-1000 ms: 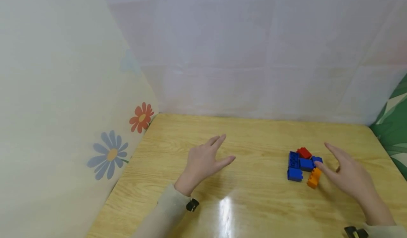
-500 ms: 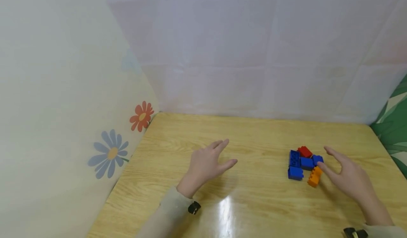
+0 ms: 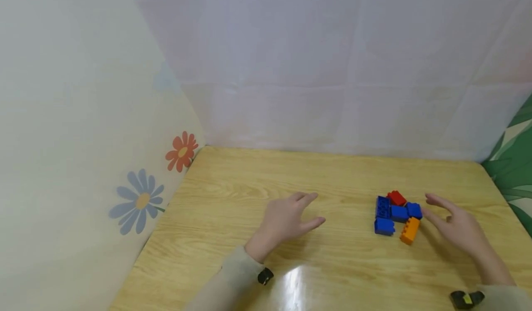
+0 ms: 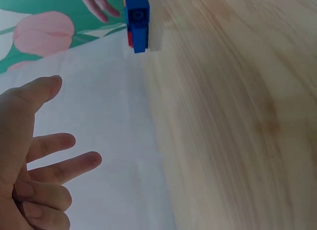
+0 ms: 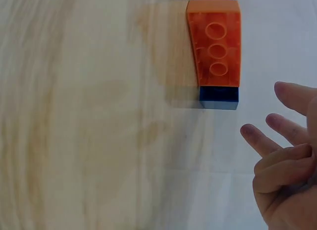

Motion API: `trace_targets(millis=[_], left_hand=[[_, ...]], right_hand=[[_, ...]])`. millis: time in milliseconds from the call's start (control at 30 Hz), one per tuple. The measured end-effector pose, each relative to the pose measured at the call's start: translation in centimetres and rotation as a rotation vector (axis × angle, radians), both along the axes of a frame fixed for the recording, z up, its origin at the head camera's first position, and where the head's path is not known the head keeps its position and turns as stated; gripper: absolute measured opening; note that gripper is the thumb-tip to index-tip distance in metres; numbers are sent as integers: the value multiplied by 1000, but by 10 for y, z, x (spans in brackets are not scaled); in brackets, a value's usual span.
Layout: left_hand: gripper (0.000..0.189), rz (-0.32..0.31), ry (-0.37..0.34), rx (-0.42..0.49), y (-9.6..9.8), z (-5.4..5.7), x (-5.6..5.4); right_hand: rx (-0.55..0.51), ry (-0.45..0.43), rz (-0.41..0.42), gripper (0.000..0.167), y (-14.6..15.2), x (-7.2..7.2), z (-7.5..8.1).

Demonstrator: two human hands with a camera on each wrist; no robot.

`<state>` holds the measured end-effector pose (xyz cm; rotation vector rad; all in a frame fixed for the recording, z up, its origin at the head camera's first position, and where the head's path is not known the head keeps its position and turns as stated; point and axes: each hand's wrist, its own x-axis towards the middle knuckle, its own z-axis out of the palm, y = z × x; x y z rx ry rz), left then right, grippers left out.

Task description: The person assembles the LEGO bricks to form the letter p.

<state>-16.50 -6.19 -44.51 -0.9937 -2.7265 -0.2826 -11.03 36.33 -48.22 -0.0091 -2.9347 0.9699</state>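
Observation:
Several blue building blocks (image 3: 399, 213) lie in a tight cluster with a red block (image 3: 396, 198) behind and an orange block (image 3: 409, 230) in front. One blue block (image 3: 383, 207) at the left stands on its side. My right hand (image 3: 459, 228) hovers just right of the cluster, thumb tip close beside the rightmost blue block (image 3: 414, 210). It holds nothing; thumb and two fingers are extended, the others bent. Over the table left of the blocks, my left hand (image 3: 282, 221) is likewise without anything in it. The right wrist view shows the orange block's hollow underside (image 5: 216, 49).
The blocks rest on a wood-grain table (image 3: 332, 265) near its right side. A pale cloth wall (image 3: 291, 94) rises behind it, a flower-printed wall (image 3: 141, 200) at the left and a green leaf print (image 3: 515, 168) at the right.
My left hand has moved right and a little nearer. The right hand has drawn slightly away, its thumb tip no longer overlapping the blocks. The blocks keep their arrangement.

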Motion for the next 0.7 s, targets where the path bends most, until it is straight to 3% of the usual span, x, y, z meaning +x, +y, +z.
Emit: trace_targets(millis=[300,700], left_hand=[[63,-101,31,-31,39,-6,2],[60,-157,-81,-182,98,-8,10]], right_hand=[[-46,-32,48,60,7,-7,-9],[-132,-152,85,65,14,-18,-11]])
